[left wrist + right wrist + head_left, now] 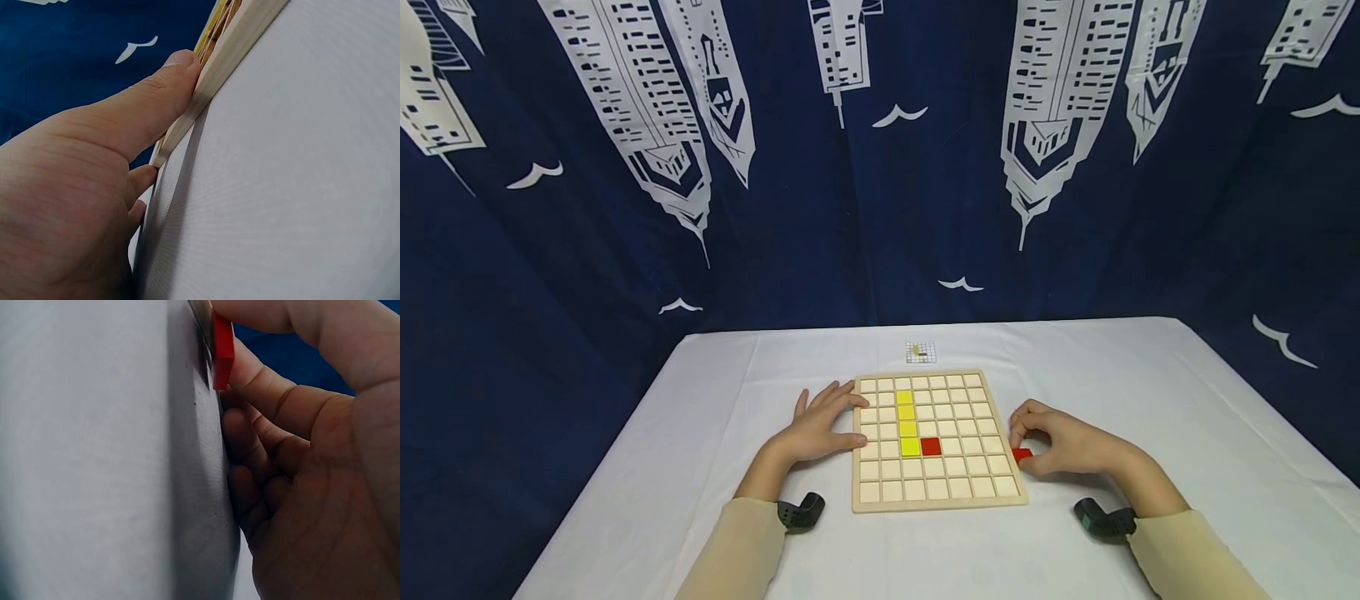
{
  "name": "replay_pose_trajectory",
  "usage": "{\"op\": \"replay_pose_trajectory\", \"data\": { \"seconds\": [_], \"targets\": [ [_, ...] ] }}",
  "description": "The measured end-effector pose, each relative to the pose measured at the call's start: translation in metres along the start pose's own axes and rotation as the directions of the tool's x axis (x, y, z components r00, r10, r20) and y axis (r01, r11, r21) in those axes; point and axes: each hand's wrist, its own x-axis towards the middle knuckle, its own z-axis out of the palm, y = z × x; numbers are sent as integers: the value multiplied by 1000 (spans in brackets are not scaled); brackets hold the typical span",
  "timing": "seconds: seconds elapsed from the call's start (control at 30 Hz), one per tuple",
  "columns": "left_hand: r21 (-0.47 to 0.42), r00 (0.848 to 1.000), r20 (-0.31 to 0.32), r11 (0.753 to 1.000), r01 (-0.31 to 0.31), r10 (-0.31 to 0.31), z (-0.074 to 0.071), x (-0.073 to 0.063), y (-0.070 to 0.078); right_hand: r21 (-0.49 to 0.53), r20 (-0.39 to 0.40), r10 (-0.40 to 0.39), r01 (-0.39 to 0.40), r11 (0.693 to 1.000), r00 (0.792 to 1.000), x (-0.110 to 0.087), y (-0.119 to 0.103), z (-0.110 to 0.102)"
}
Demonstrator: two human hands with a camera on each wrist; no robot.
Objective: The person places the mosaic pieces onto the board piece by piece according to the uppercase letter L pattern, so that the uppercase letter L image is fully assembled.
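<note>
A wooden grid board lies flat on the white table. Several yellow tiles form a column in its cells, and one red tile sits to the right of the lowest yellow one. My left hand rests on the board's left edge, thumb and fingers extended over the rim; the left wrist view shows the thumb against the wooden side. Just off the board's right edge, my right hand pinches another red square tile between thumb and fingers.
Behind the board lies a small printed card showing a grid with coloured squares. The white tablecloth reaches back to a dark blue curtain with white building and bird prints. A black wrist device sits on each forearm.
</note>
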Motion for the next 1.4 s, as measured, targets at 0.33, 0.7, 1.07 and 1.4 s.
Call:
{"op": "replay_pose_trajectory", "data": {
  "seconds": [0.33,0.7,1.07,1.4],
  "targets": [
    [0,1000,1,1000,5,-5,0,0,0,-4,-14,-5,5,1000,1000,0,0,-1],
    [-2,1000,-4,1000,-2,2,-1,0,0,-70,-119,-34,26,997,992,13,-10,17],
    [6,1000,5,1000,-7,7,2,1,0,-103,-170,-151,135,985,974,26,-41,34],
    [11,1000,-1,1000,7,-7,-1,1,1,-145,-144,-142,122,982,979,42,-48,35]
  ]
}}
